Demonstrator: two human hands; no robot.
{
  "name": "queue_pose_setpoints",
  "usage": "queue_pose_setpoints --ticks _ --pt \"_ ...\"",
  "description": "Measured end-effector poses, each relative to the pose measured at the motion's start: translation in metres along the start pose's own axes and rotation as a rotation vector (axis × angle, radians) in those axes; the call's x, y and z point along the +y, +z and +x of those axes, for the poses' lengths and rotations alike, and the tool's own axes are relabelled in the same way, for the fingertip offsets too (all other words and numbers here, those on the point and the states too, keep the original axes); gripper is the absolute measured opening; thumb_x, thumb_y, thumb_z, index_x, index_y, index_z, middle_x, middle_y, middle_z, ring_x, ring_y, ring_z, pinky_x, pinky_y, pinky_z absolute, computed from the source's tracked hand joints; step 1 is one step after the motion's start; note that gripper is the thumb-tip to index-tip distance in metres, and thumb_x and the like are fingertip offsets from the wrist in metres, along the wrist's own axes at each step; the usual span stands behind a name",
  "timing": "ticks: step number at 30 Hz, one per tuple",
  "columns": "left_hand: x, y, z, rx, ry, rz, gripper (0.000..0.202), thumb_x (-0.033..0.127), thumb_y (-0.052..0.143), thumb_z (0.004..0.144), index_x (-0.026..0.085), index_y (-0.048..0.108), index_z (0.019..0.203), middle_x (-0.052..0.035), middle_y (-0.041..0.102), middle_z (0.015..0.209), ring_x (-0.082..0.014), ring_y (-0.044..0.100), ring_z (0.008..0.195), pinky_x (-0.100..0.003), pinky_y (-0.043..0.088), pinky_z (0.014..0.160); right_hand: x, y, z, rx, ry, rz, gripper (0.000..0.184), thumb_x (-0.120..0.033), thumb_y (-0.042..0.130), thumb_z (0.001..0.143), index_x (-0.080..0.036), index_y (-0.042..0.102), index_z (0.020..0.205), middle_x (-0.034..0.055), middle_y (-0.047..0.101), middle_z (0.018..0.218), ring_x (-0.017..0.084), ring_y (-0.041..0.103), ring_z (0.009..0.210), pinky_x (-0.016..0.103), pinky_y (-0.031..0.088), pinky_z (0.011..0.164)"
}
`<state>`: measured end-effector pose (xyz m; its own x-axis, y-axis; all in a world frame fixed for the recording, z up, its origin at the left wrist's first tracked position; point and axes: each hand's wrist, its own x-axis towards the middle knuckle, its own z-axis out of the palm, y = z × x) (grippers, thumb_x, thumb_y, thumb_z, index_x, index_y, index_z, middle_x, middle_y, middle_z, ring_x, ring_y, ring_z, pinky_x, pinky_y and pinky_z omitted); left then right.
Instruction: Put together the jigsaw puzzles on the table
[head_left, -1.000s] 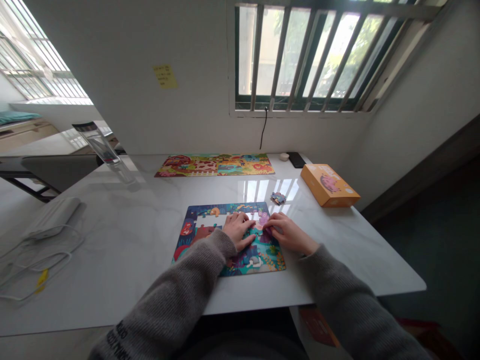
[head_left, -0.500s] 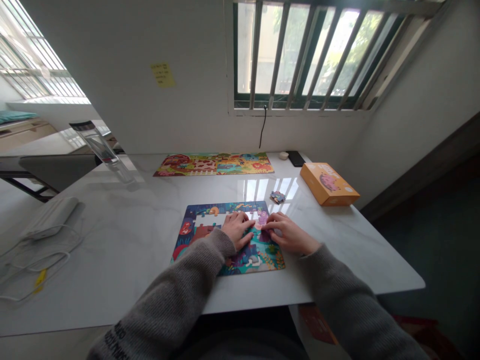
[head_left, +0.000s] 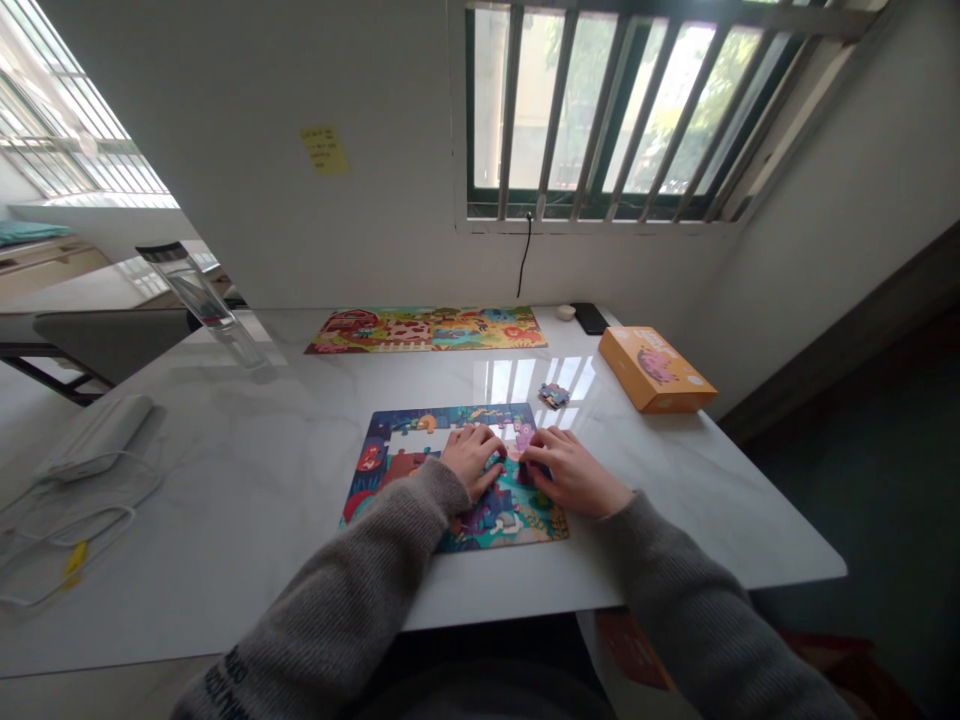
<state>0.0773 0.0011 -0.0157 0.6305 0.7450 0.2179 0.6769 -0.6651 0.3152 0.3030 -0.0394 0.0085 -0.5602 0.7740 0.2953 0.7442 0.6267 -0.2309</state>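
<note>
A colourful jigsaw puzzle (head_left: pixel 544 522), partly filled in, lies flat on the table in front of me, with pale gaps in its upper part. My left hand (head_left: pixel 474 458) rests over its middle, palm down, the fingers bent and the thumb held apart. At the puzzle's right side, my right hand (head_left: pixel 574 472) has its thumb and fingertips together on a dark puzzle piece (head_left: pixel 524 470), which they partly cover. Just beyond the puzzle's top right corner sits a small stack of loose puzzle pieces (head_left: pixel 554 395).
A long farm-scene puzzle (head_left: pixel 420 330) lies along the wall. An orange box (head_left: pixel 656 370), a black phone (head_left: pixel 590 318) and a small white round object (head_left: pixel 565 312) are at the back right. On the left are a clear bottle (head_left: pixel 196 287) and a white device (head_left: pixel 105 435) with cables.
My left thumb has drawn in toward the fingers. The fingers of my right hand have shifted slightly over the same area of the puzzle.
</note>
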Motion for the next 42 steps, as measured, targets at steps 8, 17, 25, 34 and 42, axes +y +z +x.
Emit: queue_pose_setpoints --ticks 8,17,25,34,42 --pt "-0.004 0.003 0.0 0.0 0.05 0.021 0.021 0.03 0.059 0.091 0.028 0.066 0.11 -0.0058 0.058 0.114 -0.0268 0.05 0.106 -0.047 0.038 0.096 0.034 0.016 0.012 0.219 0.144 0.061 0.02 -0.018 0.052 0.092 -0.021 0.065 0.107 0.0093 0.061 0.101 0.026 0.056 0.099 0.042 0.046 0.09" --pt "-0.004 0.005 0.0 0.016 0.05 0.023 0.023 0.029 0.058 0.09 0.027 0.066 0.111 -0.0067 0.057 0.114 -0.0279 0.049 0.108 -0.048 0.039 0.097 0.111 0.031 0.035 0.446 0.451 -0.052 0.025 -0.028 0.054 0.089 -0.015 0.068 0.105 0.0142 0.057 0.102 0.03 0.054 0.099 0.045 0.047 0.093" --pt "-0.005 0.006 0.0 0.017 0.053 0.027 0.023 0.029 0.059 0.09 0.026 0.065 0.112 -0.0072 0.057 0.113 -0.0285 0.05 0.108 -0.049 0.039 0.097 0.115 0.031 0.036 0.377 0.492 -0.089 0.029 -0.034 0.057 0.091 -0.017 0.069 0.11 0.0138 0.06 0.1 0.029 0.057 0.094 0.04 0.047 0.085" --pt "-0.003 0.004 -0.001 0.031 0.054 0.019 0.029 0.03 0.061 0.088 0.024 0.063 0.116 -0.0084 0.059 0.114 -0.0294 0.051 0.11 -0.048 0.04 0.097 0.109 0.02 0.032 0.445 0.44 -0.061 0.032 -0.034 0.062 0.091 -0.02 0.066 0.119 0.0135 0.062 0.105 0.031 0.056 0.102 0.044 0.047 0.09" --pt "-0.016 -0.007 0.005 0.262 -0.019 -0.041 0.053 0.028 0.063 0.084 0.019 0.05 0.134 -0.011 0.06 0.117 -0.0299 0.053 0.108 -0.045 0.045 0.095 0.043 0.02 0.041 0.398 0.007 0.047 0.041 -0.032 0.067 0.09 -0.021 0.06 0.129 0.0125 0.066 0.111 0.03 0.058 0.104 0.05 0.051 0.093"
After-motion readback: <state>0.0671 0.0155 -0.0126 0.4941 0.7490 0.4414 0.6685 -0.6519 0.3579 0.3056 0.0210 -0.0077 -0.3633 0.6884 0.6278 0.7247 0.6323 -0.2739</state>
